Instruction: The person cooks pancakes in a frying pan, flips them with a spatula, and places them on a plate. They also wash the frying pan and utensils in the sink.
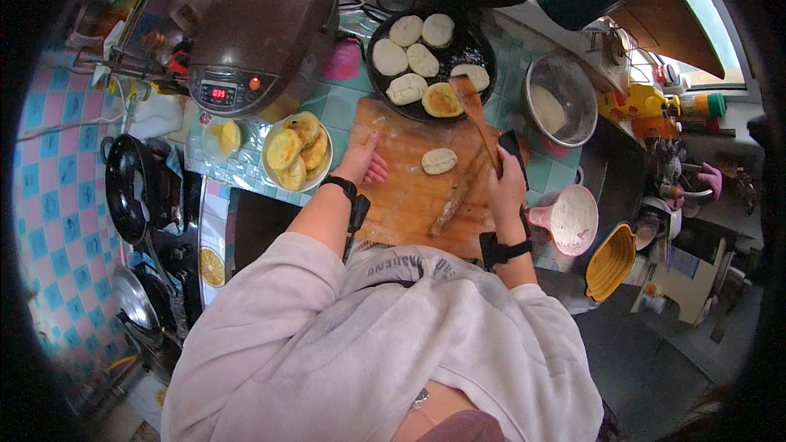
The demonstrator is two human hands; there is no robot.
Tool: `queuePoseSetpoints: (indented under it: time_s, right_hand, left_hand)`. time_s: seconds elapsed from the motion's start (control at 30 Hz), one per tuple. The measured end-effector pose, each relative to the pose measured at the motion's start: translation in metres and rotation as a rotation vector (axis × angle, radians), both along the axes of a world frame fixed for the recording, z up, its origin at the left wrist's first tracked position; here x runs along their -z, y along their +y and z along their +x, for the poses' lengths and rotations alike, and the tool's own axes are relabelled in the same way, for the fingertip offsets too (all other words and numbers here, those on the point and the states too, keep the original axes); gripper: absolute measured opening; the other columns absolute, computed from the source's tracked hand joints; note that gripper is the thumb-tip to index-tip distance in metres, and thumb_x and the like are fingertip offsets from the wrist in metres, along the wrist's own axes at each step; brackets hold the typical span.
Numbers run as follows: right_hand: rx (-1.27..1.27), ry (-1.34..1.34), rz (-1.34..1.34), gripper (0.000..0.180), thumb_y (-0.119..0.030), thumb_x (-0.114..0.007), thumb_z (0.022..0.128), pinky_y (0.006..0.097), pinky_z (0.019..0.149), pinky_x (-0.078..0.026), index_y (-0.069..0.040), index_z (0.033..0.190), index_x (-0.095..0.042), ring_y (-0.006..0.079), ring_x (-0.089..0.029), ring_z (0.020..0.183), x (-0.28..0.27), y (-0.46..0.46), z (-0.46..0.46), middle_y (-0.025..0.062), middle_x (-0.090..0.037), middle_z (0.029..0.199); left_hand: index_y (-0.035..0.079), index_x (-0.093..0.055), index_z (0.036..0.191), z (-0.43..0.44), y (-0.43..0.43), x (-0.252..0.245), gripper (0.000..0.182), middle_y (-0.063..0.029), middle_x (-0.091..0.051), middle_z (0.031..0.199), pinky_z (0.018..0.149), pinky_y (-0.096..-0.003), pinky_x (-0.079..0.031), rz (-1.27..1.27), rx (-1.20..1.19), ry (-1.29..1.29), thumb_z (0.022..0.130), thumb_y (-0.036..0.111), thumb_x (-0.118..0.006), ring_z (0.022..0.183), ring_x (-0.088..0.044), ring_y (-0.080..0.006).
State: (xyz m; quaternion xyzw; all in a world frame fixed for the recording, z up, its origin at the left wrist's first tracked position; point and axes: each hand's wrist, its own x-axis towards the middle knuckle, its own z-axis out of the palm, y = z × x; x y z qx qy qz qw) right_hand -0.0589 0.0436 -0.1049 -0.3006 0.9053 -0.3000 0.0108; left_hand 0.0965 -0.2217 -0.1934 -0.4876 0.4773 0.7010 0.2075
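My right hand (pixel 507 187) grips a wooden spatula (pixel 478 116). Its flat end reaches over the near right part of a round black pan (pixel 473 43), beside a browned flatbread (pixel 443 100). Several pale dough cakes (pixel 390 57) lie in the same pan. My left hand (pixel 363 161) holds nothing, its fingers partly spread above the left side of a floury wooden board (pixel 393 209). One filled dough piece (pixel 439 161) sits on the board between my hands. A rolling pin (pixel 457 196) appears to lie slantwise near my right hand.
Left of the board stands a bowl of browned flatbreads (pixel 284 149), with a small bowl (pixel 222 139) beside it. Behind them is a brown cooker (pixel 261 31) with a lit display. A metal bowl with dough (pixel 577 89), a pink scoop of flour (pixel 574 221) and a yellow basket (pixel 611 262) are on the right.
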Motion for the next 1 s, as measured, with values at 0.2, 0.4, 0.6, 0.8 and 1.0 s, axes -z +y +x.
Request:
queuePoseSetpoints:
  time_s: [0.2,0.4,0.6,0.8,1.0]
  right_hand:
    - [-0.059,0.024,0.139,0.047,-0.007,-0.066,0.074,0.041,0.081,-0.043,-0.004,0.119,-0.053,0.0338,-0.053,0.095,0.026,0.032,0.017,0.0152,-0.057,0.099]
    - [-0.171,0.209,0.149,0.046,-0.004,-0.062,0.075,0.0408,0.084,-0.043,-0.003,0.119,-0.052,0.032,-0.052,0.099,0.021,0.014,0.014,0.0147,-0.056,0.105]
    - [-0.671,0.237,0.202,0.039,-0.002,-0.056,0.077,0.0392,0.088,-0.043,-0.005,0.115,-0.054,0.0299,-0.054,0.102,0.03,-0.058,0.009,0.0129,-0.057,0.11]
    - [-0.713,0.092,0.409,0.027,-0.005,-0.061,0.074,0.0428,0.081,-0.045,-0.006,0.101,-0.057,0.0295,-0.055,0.095,0.04,-0.077,0.005,0.0108,-0.054,0.096]
    - [-0.634,-0.349,0.258,0.017,-0.01,-0.066,0.074,0.0398,0.072,-0.048,-0.004,0.089,-0.062,0.0325,-0.058,0.086,0.023,-0.074,-0.031,0.0147,-0.058,0.088]
  left_hand:
    - [-0.001,-0.061,0.079,0.0,0.0,-0.003,0.078,-0.015,-0.066,0.068,0.038,-0.0254,-0.039,0.001,0.006,0.023,0.086,0.071,-0.031,0.047,-0.061,-0.0194]
    - [-0.002,-0.06,0.078,-0.002,-0.001,-0.003,0.077,-0.0149,-0.065,0.066,0.037,-0.0257,-0.039,0.004,-0.01,-0.007,0.088,0.069,-0.032,0.047,-0.061,-0.0207]
    - [-0.002,-0.06,0.077,-0.001,0.0,-0.005,0.076,-0.0156,-0.065,0.066,0.038,-0.0258,-0.039,-0.008,-0.01,-0.01,0.089,0.067,-0.031,0.046,-0.06,-0.0204]
    - [-0.004,-0.06,0.078,-0.003,0.0,-0.01,0.077,-0.0174,-0.064,0.065,0.038,-0.0269,-0.039,-0.014,-0.012,-0.015,0.089,0.067,-0.031,0.046,-0.059,-0.0221]
    - [-0.004,-0.06,0.079,-0.004,0.0,-0.009,0.078,-0.0172,-0.064,0.064,0.037,-0.0275,-0.039,-0.003,-0.013,-0.026,0.088,0.068,-0.031,0.046,-0.06,-0.0228]
